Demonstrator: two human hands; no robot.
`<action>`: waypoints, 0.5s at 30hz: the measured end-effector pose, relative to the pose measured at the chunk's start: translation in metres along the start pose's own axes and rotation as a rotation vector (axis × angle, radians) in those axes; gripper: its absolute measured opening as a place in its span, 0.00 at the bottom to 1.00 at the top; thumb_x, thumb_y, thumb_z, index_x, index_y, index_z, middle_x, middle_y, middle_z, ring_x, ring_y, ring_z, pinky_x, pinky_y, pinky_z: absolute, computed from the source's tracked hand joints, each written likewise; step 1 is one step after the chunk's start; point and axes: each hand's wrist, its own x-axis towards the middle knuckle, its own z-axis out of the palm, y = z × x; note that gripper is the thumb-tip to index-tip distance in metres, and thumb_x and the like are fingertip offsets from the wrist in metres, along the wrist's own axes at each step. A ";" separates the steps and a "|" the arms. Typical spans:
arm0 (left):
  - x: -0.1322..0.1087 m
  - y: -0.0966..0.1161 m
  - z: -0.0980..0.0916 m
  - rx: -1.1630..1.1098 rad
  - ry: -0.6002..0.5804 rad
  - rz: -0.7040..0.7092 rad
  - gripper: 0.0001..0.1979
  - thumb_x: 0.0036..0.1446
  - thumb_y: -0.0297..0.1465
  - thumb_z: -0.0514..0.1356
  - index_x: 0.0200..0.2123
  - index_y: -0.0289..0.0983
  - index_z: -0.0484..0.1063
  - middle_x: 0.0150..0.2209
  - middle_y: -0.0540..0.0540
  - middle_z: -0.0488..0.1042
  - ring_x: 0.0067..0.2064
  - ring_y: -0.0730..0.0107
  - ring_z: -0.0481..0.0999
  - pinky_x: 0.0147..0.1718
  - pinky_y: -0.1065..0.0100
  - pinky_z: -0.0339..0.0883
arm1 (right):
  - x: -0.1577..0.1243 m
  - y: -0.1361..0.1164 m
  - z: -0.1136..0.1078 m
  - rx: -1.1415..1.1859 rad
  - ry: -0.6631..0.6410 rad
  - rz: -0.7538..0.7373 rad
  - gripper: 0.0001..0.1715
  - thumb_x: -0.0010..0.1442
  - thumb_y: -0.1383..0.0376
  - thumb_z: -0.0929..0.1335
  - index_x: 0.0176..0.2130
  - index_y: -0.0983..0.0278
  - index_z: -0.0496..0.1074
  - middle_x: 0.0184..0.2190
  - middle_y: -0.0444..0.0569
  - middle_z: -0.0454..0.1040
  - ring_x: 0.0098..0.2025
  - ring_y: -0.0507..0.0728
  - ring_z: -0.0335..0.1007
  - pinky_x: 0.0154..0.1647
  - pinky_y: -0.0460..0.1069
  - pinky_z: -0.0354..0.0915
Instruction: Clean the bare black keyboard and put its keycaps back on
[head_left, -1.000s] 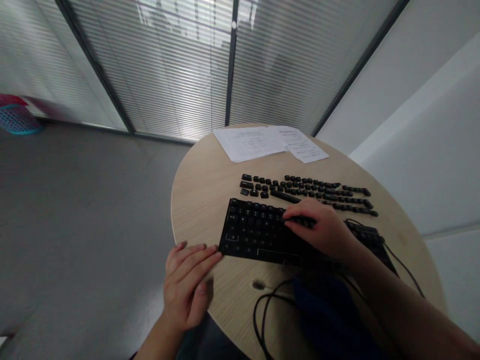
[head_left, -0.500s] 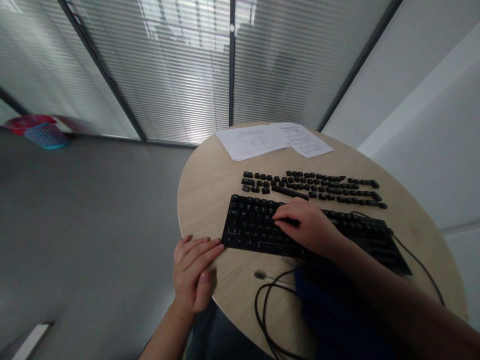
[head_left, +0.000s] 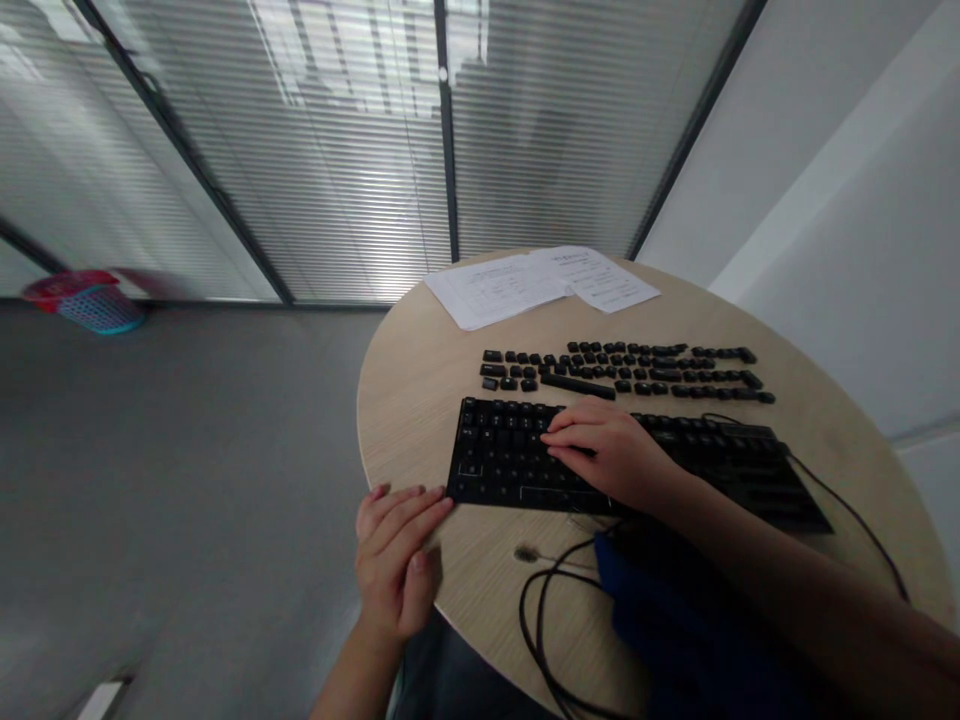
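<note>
A black keyboard (head_left: 510,455) lies on the round wooden table (head_left: 405,400), with keycaps on its upper rows and bare switches lower down. Behind it, rows of loose black keycaps (head_left: 660,375) are laid out beside a long spacebar (head_left: 577,386). My right hand (head_left: 611,450) is over the middle of the keyboard, thumb and fingers brought together at the keys; anything between the fingertips is too small to make out. At the keyboard's front left corner, my left hand (head_left: 401,550) rests flat on the table edge, fingers extended, fingertips touching the corner.
Two printed sheets (head_left: 502,288) lie at the table's back. A black cable (head_left: 540,620) loops near the front edge, by dark blue cloth (head_left: 645,600). Another cable leaves the keyboard's right side. A red and blue basket (head_left: 101,308) stands on the floor at the left.
The camera view has shifted and tilted slightly. Both hands keep nearly the same places on the keyboard; no clear movement of the keycaps shows.
</note>
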 end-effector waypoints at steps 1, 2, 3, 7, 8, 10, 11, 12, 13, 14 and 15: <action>0.000 0.000 0.000 0.001 -0.001 -0.001 0.22 0.67 0.34 0.48 0.57 0.45 0.76 0.50 0.45 0.83 0.53 0.56 0.77 0.63 0.47 0.58 | 0.000 0.001 0.001 0.005 0.000 0.002 0.09 0.65 0.70 0.72 0.40 0.58 0.84 0.40 0.49 0.83 0.42 0.58 0.78 0.47 0.57 0.74; 0.000 0.000 0.000 0.001 -0.002 -0.002 0.22 0.67 0.34 0.48 0.57 0.45 0.76 0.50 0.45 0.83 0.53 0.56 0.77 0.63 0.47 0.58 | -0.001 0.002 0.001 0.015 0.000 0.004 0.09 0.65 0.69 0.72 0.41 0.58 0.84 0.40 0.49 0.83 0.42 0.58 0.79 0.48 0.56 0.74; 0.000 0.000 0.000 0.000 -0.004 -0.001 0.22 0.67 0.34 0.48 0.57 0.45 0.76 0.50 0.45 0.83 0.53 0.56 0.77 0.63 0.47 0.58 | -0.001 0.003 0.002 0.029 0.001 0.005 0.09 0.65 0.69 0.72 0.41 0.58 0.84 0.41 0.49 0.84 0.42 0.58 0.79 0.48 0.56 0.75; 0.001 0.000 -0.001 -0.004 -0.009 0.006 0.23 0.67 0.33 0.48 0.58 0.45 0.75 0.50 0.45 0.82 0.53 0.56 0.76 0.63 0.47 0.58 | -0.001 0.006 -0.001 0.058 -0.006 -0.034 0.10 0.67 0.68 0.70 0.43 0.59 0.83 0.41 0.50 0.84 0.42 0.57 0.80 0.47 0.55 0.76; 0.001 0.000 -0.001 -0.005 -0.011 0.009 0.23 0.67 0.33 0.48 0.58 0.45 0.75 0.51 0.45 0.82 0.53 0.57 0.76 0.63 0.46 0.58 | -0.001 0.006 -0.002 0.051 -0.009 -0.049 0.10 0.67 0.68 0.70 0.43 0.59 0.83 0.41 0.50 0.84 0.42 0.57 0.80 0.46 0.55 0.76; 0.001 -0.001 -0.001 -0.003 -0.016 0.011 0.23 0.67 0.33 0.48 0.59 0.45 0.75 0.51 0.45 0.82 0.54 0.56 0.76 0.63 0.46 0.58 | 0.000 0.005 -0.004 0.033 -0.022 -0.073 0.10 0.68 0.69 0.69 0.42 0.60 0.83 0.41 0.50 0.84 0.41 0.57 0.79 0.46 0.55 0.76; 0.000 -0.001 -0.001 -0.002 -0.018 0.011 0.23 0.67 0.33 0.48 0.59 0.46 0.75 0.51 0.45 0.82 0.53 0.56 0.76 0.63 0.46 0.57 | 0.000 0.004 -0.004 0.025 -0.028 -0.078 0.10 0.68 0.69 0.69 0.42 0.60 0.83 0.41 0.50 0.83 0.41 0.57 0.79 0.45 0.55 0.76; 0.000 -0.001 -0.001 -0.001 -0.019 0.009 0.23 0.68 0.33 0.48 0.59 0.46 0.75 0.51 0.45 0.82 0.54 0.56 0.76 0.63 0.46 0.57 | 0.001 0.004 -0.004 0.021 -0.030 -0.079 0.11 0.68 0.69 0.69 0.42 0.60 0.83 0.41 0.50 0.83 0.41 0.57 0.79 0.45 0.55 0.76; 0.000 -0.001 -0.001 0.000 -0.020 0.009 0.23 0.68 0.33 0.48 0.59 0.45 0.75 0.51 0.45 0.82 0.54 0.56 0.76 0.63 0.46 0.57 | 0.000 0.004 -0.003 0.021 -0.025 -0.078 0.11 0.68 0.69 0.69 0.42 0.60 0.83 0.41 0.50 0.83 0.41 0.57 0.79 0.44 0.55 0.76; 0.000 -0.001 -0.001 0.000 -0.019 0.009 0.23 0.68 0.33 0.48 0.59 0.45 0.75 0.51 0.45 0.82 0.54 0.56 0.76 0.63 0.46 0.57 | 0.000 0.004 -0.003 0.024 -0.014 -0.075 0.10 0.68 0.69 0.69 0.41 0.60 0.83 0.41 0.50 0.83 0.41 0.57 0.79 0.44 0.55 0.76; 0.000 0.000 -0.001 -0.001 -0.018 0.010 0.22 0.68 0.34 0.48 0.58 0.45 0.75 0.51 0.45 0.82 0.54 0.56 0.76 0.63 0.46 0.57 | -0.001 0.004 -0.002 0.028 0.002 -0.071 0.10 0.68 0.69 0.69 0.41 0.60 0.83 0.41 0.50 0.84 0.41 0.57 0.79 0.44 0.55 0.76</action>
